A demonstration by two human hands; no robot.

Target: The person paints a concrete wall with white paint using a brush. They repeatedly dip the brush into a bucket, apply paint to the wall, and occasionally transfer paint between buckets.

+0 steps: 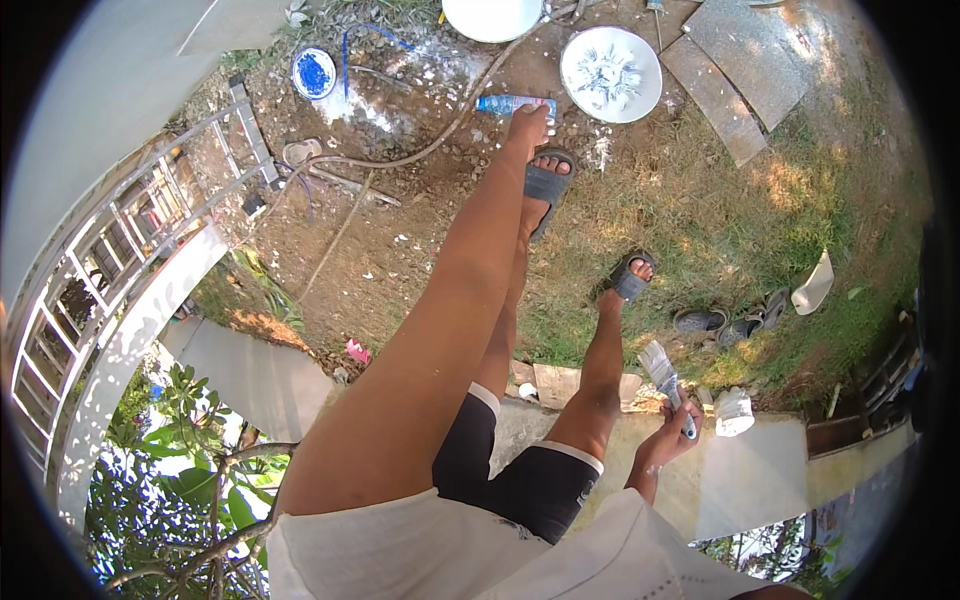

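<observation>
My left hand (531, 124) reaches far forward and grips a clear plastic bottle (498, 104) with a blue cap end and a coloured label, lying level just above the dirt or on it; I cannot tell which. Right of the bottle stands a round white basin (611, 75) with grey-blue paint streaks inside. My right hand (666, 442), low and to the right, holds a paintbrush (661, 373) by its handle, its bristles coated white and pointing up and left. Near that hand is a white paint-covered container (733, 412).
A blue-stained bucket or lid (313, 73), a hose (420, 156) and another white basin (492, 16) lie ahead. An aluminium ladder (124, 232) is at the left. Flat grey sheets (746, 64) and clogs (700, 320) lie at the right.
</observation>
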